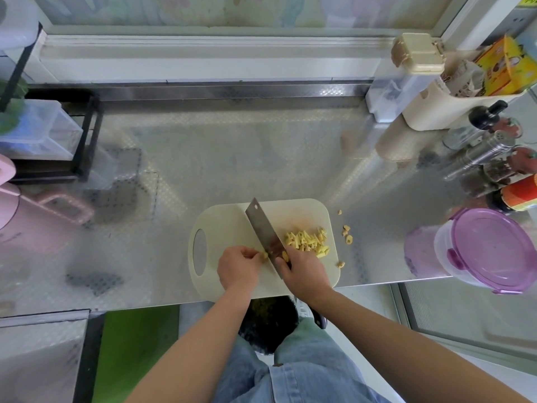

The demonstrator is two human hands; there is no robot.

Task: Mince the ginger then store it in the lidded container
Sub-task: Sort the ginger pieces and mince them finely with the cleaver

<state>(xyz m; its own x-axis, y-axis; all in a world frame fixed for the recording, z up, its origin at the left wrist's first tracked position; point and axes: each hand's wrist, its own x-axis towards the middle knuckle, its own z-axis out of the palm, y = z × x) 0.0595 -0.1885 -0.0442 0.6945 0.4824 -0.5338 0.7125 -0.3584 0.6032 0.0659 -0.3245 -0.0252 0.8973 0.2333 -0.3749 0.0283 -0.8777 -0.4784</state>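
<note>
A cream cutting board (226, 222) lies at the steel counter's front edge. Yellow chopped ginger (306, 241) is heaped on its right half. My right hand (303, 274) grips the handle of a steel cleaver (263, 228), whose blade runs diagonally across the board. My left hand (239, 266) pinches a small ginger piece (265, 255) against the blade's left face. A clear container with a purple lid (488, 248) stands at the counter's right front corner.
Loose ginger bits (347, 234) lie on the counter right of the board. Bottles and shakers (491, 152) crowd the right side. A black rack with clear boxes (43, 135) and a pink jug (29, 210) stand at the left.
</note>
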